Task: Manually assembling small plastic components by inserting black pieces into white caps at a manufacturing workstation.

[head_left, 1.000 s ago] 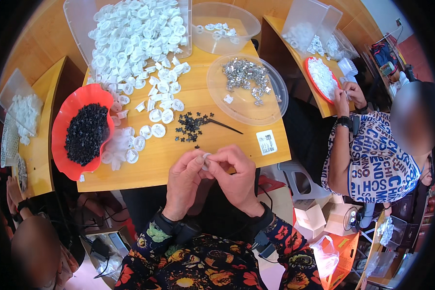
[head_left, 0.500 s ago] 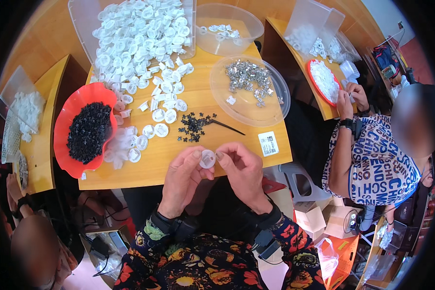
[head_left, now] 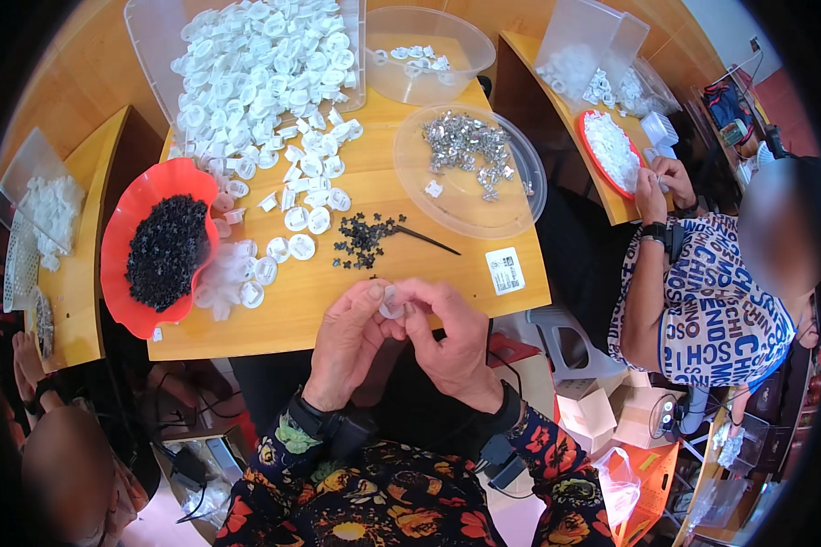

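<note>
Just off the table's front edge, a small round white plastic piece point(head_left: 391, 302) is pinched by my left hand point(head_left: 345, 342). My right hand point(head_left: 449, 339) has its fingers closed over the right side of the same piece, covering part of it. Beyond my hands lies a small heap of black cross-shaped parts point(head_left: 363, 239) with a thin black stick point(head_left: 429, 240) beside it. Several more round white pieces point(head_left: 302, 246) lie loose to the left of that heap.
A red scalloped bowl point(head_left: 119, 219) of black parts stands left. A clear bin point(head_left: 151, 64) spills white pieces at the back. To the right are a shallow clear dish point(head_left: 410, 196) of metal clips, a clear round tub point(head_left: 429, 91) and a white label point(head_left: 505, 271). Co-workers sit on both sides.
My right hand has moved slightly left, and its fingers now close over the round white piece. The piece has tilted and shows less of its face.
</note>
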The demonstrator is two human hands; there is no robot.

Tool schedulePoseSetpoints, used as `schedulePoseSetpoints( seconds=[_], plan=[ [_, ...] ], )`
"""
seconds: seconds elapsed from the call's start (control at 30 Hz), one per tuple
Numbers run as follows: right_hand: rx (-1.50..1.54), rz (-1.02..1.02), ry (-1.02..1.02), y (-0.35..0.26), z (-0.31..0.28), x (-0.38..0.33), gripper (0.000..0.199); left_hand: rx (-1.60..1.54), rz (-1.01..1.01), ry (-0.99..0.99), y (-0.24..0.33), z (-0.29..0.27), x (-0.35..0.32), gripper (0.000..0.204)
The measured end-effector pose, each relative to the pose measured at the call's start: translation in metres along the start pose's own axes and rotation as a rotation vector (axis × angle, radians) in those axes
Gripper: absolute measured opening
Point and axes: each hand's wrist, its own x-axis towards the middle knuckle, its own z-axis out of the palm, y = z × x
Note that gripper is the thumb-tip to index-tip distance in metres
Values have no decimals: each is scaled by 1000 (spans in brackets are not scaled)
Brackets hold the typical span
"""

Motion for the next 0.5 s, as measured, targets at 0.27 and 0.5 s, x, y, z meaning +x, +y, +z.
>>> schedulePoseSetpoints(
  seconds=[0.27,0.5],
  plan=[
    [-292,-233,-77,0,-3,2,19,6,36,59,-3,-5,-5,27],
    [-42,-7,-191,7,-8,28,14,7,39,-31,7,-16,-7,25]
  ],
)
